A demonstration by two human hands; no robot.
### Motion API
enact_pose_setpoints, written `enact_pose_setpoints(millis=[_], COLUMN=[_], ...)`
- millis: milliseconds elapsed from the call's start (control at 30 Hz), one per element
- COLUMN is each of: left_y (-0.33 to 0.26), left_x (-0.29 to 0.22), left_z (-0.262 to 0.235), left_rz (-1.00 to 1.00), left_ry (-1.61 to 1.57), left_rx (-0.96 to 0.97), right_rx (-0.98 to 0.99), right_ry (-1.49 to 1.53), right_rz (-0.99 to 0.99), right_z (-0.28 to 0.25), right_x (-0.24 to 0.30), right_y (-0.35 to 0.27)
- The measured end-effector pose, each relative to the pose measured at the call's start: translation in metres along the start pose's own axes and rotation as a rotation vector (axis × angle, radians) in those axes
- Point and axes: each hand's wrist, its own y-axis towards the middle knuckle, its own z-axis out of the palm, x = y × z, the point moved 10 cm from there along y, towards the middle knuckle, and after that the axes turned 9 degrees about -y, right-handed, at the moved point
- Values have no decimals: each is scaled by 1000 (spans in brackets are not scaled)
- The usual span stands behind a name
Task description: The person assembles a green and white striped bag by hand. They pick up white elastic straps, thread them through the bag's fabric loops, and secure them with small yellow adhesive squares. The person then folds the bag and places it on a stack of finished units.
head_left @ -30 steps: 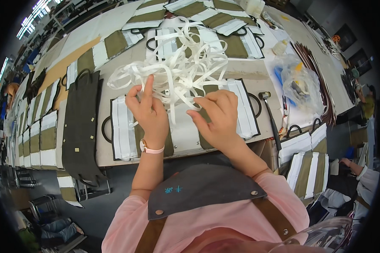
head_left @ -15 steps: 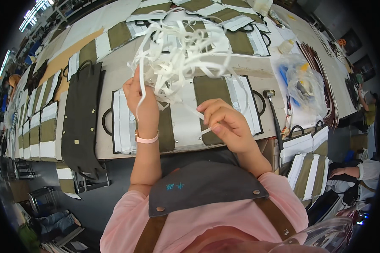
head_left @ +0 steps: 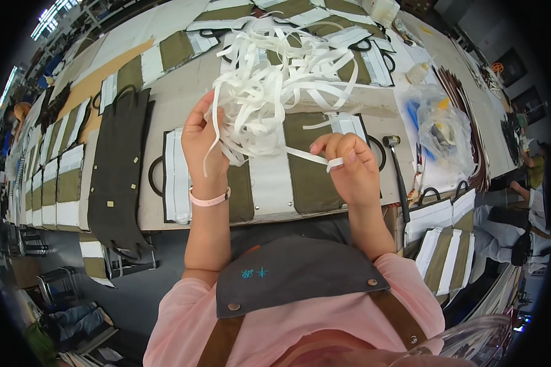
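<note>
A big tangled bundle of narrow white tape [head_left: 260, 101] hangs above the table, gripped on its left side by my left hand [head_left: 203, 137], whose fingers curl around its edge. One loose end droops beside that wrist. Out of the lower right of the tangle runs a single taut strand to my right hand [head_left: 351, 165], where it is pinched between thumb and fingers with a short end folded over. Beneath both hands lies a flat bag panel [head_left: 315, 183] in olive and white with dark loop handles; the tape covers its upper middle.
To the left lies a long dark fabric piece [head_left: 119, 171] with small yellow tabs. A hammer [head_left: 399, 171] rests right of the panel, near a clear plastic bag [head_left: 444, 131]. More striped panels [head_left: 450, 244] hang at the table's right edge. A person [head_left: 514, 226] sits at far right.
My right hand has moved right and slightly up, drawing the strand out from the bundle. The bundle has swung a little to the right and spread out; my left hand keeps its grip.
</note>
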Motion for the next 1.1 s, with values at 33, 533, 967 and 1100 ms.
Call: enact_pose_setpoints(millis=[33, 533, 967, 1100], left_y=[3, 2, 11, 17], left_x=[-1, 20, 15, 22], left_z=[-2, 15, 3, 1], left_rz=[14, -92, -25, -106], left_ry=[5, -159, -41, -35], left_rx=[-4, 76, 7, 52], right_rx=[10, 99, -71, -250], right_ry=[19, 206, 170, 46], right_rz=[-22, 22, -264, -87], right_z=[1, 17, -27, -11], right_x=[4, 23, 44, 30], right_y=[1, 27, 30, 34])
